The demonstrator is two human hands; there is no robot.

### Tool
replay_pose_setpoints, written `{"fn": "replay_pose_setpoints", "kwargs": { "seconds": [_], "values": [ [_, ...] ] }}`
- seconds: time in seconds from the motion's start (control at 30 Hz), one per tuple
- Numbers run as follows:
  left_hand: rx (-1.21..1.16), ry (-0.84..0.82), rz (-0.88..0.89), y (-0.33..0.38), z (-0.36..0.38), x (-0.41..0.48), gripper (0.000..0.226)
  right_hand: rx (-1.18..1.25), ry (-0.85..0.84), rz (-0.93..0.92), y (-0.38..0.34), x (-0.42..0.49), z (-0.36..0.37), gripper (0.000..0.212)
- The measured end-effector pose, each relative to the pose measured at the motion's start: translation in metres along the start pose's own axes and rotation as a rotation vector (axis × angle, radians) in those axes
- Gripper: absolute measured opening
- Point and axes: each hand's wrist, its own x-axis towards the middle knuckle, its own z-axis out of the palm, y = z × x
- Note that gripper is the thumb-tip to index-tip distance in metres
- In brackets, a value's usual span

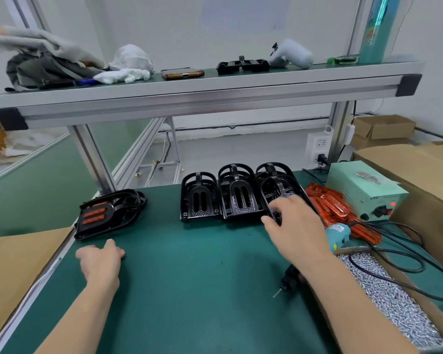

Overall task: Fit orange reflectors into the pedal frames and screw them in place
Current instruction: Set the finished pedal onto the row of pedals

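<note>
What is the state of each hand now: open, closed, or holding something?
Left hand: open, rests on the green mat, holds nothing.
Right hand: grips the rightmost black pedal frame.

Aluminium-framed upper shelf [215, 98] bearing a smartphone [183, 74], crumpled white cloth [131, 63], a heap of grey garments [44, 65], a white handheld controller [292, 54] — lower right, pale green power supply box [361, 190], white wall socket [319, 146] behind it, open cardboard box [384, 127] beyond.

The person's left hand [100, 260] and right hand [296, 226] are showing bare skin. Both forearms [87, 310] are showing bare too, right down to the bottom edge. The right forearm [356, 302] is looking a bit blurry near the edge.
</note>
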Motion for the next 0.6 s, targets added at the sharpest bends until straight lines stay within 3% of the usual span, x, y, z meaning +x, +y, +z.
{"fn": "replay_pose_setpoints", "kwargs": {
  "seconds": [0.1, 0.17, 0.27, 0.37, 0.53, 0.6],
  "values": [
    [0.048, -0.08, 0.067, -0.005, -0.001, -0.033, 0.038, -0.213, -0.101, 0.083, 0.016, 0.015, -0.005, 0.071],
    [0.082, -0.152, 0.133, -0.009, -0.001, -0.061, 0.038, -0.268, -0.216, 0.155, 0.022, 0.022, -0.004, 0.083],
    [0.153, -0.249, 0.241, -0.015, -0.002, -0.099, 0.038, -0.309, -0.311, 0.187, 0.027, 0.026, 0.002, 0.07],
    [0.208, -0.335, 0.328, -0.022, -0.002, -0.13, 0.038, -0.32, -0.263, 0.171, 0.032, 0.028, 0.01, 0.043],
    [0.245, -0.393, 0.415, -0.026, 0.0, -0.154, 0.035, -0.289, -0.232, 0.201, 0.037, 0.03, 0.021, 0.051],
    [0.25, -0.399, 0.427, -0.025, -0.001, -0.156, 0.034, -0.308, -0.212, 0.2, 0.038, 0.032, 0.023, 0.042]
  ]
}}
